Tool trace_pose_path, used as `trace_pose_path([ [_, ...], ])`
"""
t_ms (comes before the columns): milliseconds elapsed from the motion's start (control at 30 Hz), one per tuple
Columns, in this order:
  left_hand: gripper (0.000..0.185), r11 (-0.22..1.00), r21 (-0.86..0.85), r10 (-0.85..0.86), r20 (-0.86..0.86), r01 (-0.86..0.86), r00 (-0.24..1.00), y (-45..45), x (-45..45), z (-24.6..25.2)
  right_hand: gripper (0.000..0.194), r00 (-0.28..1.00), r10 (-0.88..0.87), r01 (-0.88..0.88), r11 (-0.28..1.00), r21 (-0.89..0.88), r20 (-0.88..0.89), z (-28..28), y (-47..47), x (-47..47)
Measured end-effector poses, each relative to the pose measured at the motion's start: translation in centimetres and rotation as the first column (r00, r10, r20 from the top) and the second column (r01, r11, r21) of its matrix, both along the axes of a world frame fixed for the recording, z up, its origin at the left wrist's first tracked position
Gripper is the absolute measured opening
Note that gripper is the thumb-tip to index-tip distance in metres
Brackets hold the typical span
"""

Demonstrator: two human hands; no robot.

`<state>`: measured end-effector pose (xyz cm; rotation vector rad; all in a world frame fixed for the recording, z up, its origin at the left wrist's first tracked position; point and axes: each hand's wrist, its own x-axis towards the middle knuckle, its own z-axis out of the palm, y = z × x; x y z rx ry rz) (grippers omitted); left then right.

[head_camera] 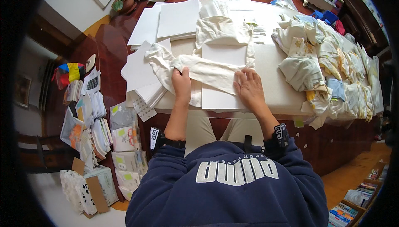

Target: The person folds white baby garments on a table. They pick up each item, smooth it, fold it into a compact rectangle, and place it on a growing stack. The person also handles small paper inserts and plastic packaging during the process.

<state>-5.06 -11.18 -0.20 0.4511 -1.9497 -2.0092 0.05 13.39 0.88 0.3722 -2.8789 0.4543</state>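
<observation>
A cream cloth garment point(215, 72) lies across a white board or stiff sheet point(223, 97) on the table in front of me. My left hand point(181, 85) grips one end of its folded strip, thumb on top and the other fingers mostly hidden under the cloth. At the strip's right end, my right hand point(250, 86) rests palm down, fingers slightly spread on the fabric. More of the cloth point(218, 30) is bunched beyond the sheet, and a crumpled part point(160, 57) trails to the left over white papers point(140, 68).
To the right is a heap of baby clothes point(324, 61), some printed. Stacks of white sheets point(179, 18) occupy the table's far left. Packaged garments in clear bags point(124, 139) and piled papers point(96, 127) line the left side. A potted plant point(126, 2) stands beyond.
</observation>
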Motion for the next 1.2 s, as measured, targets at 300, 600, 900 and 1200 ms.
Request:
trace_pose_path([
  [300, 0.012, 0.844, 0.530, -0.044, 0.224, -0.084, 0.974, -1.1, -0.2, 0.8, 0.060, 0.989, 0.002, -0.034, 0.977, 0.211, 0.151, 0.4, -0.2, 0.0],
  [600, 0.039, 0.793, 0.609, 0.011, -0.049, 0.021, 0.999, -0.5, -1.0, 1.2, 0.061, 0.988, 0.023, -0.055, 0.975, 0.213, 0.150, 0.3, -0.1, -0.1],
  [900, 0.039, 0.811, 0.583, -0.033, -0.042, 0.051, 0.999, -0.8, -1.6, 2.8, 0.059, 0.986, 0.024, -0.062, 0.970, 0.236, 0.163, 0.3, -0.1, -0.2],
  [1200, 0.055, 0.680, -0.658, -0.507, -0.104, 0.323, 0.856, 5.6, 0.4, 2.6, 0.058, 0.993, 0.037, -0.061, 0.976, 0.209, 0.116, 0.4, -0.2, -0.2],
])
